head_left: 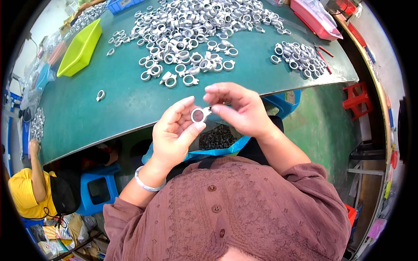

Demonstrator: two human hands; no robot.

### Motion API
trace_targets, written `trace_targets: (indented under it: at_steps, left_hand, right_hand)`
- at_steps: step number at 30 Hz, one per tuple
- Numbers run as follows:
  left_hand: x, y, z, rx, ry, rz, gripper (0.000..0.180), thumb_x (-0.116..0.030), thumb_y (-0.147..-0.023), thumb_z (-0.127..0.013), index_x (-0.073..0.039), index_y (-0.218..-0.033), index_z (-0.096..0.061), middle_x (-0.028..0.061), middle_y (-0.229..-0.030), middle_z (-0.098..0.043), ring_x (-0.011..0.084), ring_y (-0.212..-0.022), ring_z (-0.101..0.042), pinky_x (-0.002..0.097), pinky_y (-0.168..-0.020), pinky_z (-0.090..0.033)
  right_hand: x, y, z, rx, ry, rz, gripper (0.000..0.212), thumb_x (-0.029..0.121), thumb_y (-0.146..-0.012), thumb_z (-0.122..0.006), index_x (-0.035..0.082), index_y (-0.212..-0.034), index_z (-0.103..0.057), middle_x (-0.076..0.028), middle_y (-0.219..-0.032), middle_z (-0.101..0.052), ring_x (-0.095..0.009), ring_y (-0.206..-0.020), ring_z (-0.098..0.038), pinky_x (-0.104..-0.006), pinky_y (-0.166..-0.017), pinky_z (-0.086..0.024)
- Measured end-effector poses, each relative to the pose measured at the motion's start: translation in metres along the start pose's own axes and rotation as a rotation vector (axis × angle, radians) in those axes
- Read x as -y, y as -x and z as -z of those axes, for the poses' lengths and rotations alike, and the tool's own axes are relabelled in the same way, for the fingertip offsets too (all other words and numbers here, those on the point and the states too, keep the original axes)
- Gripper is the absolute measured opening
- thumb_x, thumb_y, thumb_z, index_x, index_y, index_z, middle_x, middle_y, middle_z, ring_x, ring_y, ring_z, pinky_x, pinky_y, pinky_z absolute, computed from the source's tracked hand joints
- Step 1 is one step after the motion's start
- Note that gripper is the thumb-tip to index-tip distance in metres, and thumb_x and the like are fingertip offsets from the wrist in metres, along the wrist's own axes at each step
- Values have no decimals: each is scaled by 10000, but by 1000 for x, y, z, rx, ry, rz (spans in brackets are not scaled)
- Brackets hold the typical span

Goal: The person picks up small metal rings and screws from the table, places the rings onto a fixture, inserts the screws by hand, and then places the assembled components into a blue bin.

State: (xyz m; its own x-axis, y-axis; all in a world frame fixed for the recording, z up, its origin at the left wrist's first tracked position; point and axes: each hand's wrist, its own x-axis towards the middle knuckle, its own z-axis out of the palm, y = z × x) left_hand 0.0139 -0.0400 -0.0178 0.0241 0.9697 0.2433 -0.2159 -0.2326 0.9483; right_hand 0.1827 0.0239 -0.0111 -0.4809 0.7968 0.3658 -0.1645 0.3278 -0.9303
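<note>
My left hand (174, 135) holds a small silver metal ring clamp (199, 115) between thumb and fingers, above the table's near edge. A lug with a darker piece sticks out on the clamp's right side. My right hand (244, 111) is beside it, its thumb tip at the lug and its other fingers curved and apart above. Whether the thumb presses on the lug, I cannot tell. Below both hands, a blue bag (237, 146) at my lap holds many small dark parts (217, 137). A large heap of similar ring clamps (187, 35) covers the far middle of the green table (126, 95).
A smaller clamp pile (300, 58) lies right, beside red-handled pliers (324, 58). One lone clamp (101, 95) rests left. A yellow-green tray (80, 48) and a pink tray (315, 19) stand farther back. Blue stool (98, 191) and a yellow-shirted person (28, 187) are at left.
</note>
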Motion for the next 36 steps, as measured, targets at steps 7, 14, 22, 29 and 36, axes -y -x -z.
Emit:
trace_targets:
  at_steps: [7,14,22,29,36]
  left_hand:
    - [-2,-4,9,3,452,371,264,-35,-816,-506,29,-1071,-489,133,-1020,-548,193,-893,-576,271,-727,-505]
    - [-3,-6,12,18,471,413,217,-125,-858,-484,2,-1033,-502,75,-865,-566,83,-635,-496,180,-492,-383]
    - [-6,-15,5,2,338,426,371,-275,-913,-425,14,-1144,-454,62,-861,-563,43,-512,-388,151,-380,-256]
    - [1,-9,6,56,516,465,373,-256,-898,-463,9,-1159,-448,18,-789,-508,55,-537,-380,165,-420,-285]
    - [12,-7,13,163,641,399,322,-212,-892,-482,-33,-1161,-484,24,-931,-558,74,-575,-402,177,-443,-296]
  right_hand:
    - [-21,-56,28,-131,1020,449,238,41,-668,-637,72,-900,-599,-83,-864,-549,-270,-833,-516,-345,-731,-424]
    - [-21,-60,29,-99,945,395,157,24,-702,-622,59,-856,-617,-70,-791,-559,-237,-772,-541,-314,-694,-433]
    - [11,-28,4,162,526,343,155,-5,-703,-633,33,-852,-622,-62,-784,-578,-195,-726,-563,-280,-627,-453]
    - [5,-9,-10,11,196,188,250,-35,-684,-641,12,-923,-582,-87,-816,-590,-188,-728,-594,-265,-650,-480]
    - [10,-5,-11,-3,259,280,266,-45,-687,-637,13,-941,-579,-91,-822,-589,-179,-732,-603,-260,-657,-483]
